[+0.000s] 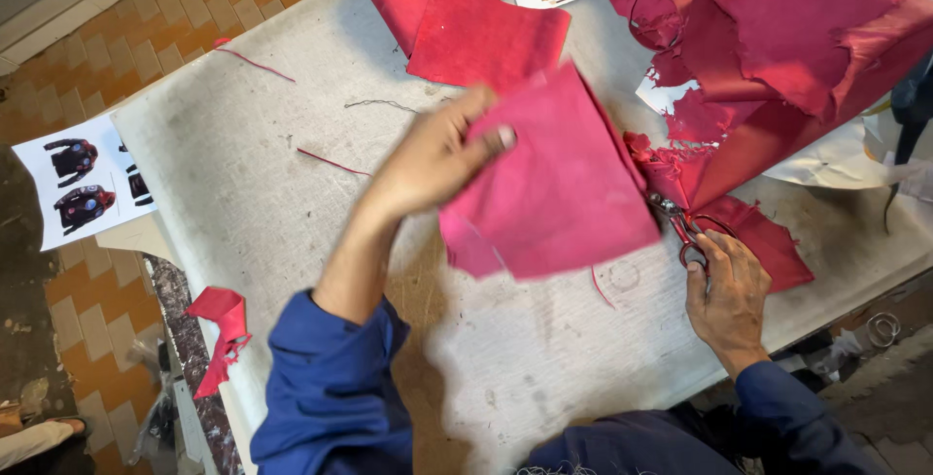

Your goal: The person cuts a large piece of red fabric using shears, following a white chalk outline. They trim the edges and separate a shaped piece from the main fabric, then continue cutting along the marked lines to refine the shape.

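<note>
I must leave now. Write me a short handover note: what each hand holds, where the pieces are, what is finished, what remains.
Left hand: lifts a cut pink piece off the table.
Right hand: grips the scissors, blades in the ragged red hide.
Done: two cut red pieces lie at the table's far edge.
Left: the lifted piece is not set down; much of the hide looks uncut.

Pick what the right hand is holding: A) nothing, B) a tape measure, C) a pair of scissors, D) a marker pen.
C: the right hand grips the red handles of the scissors at the edge of the red material, while the left hand lifts a cut pink piece.
</note>
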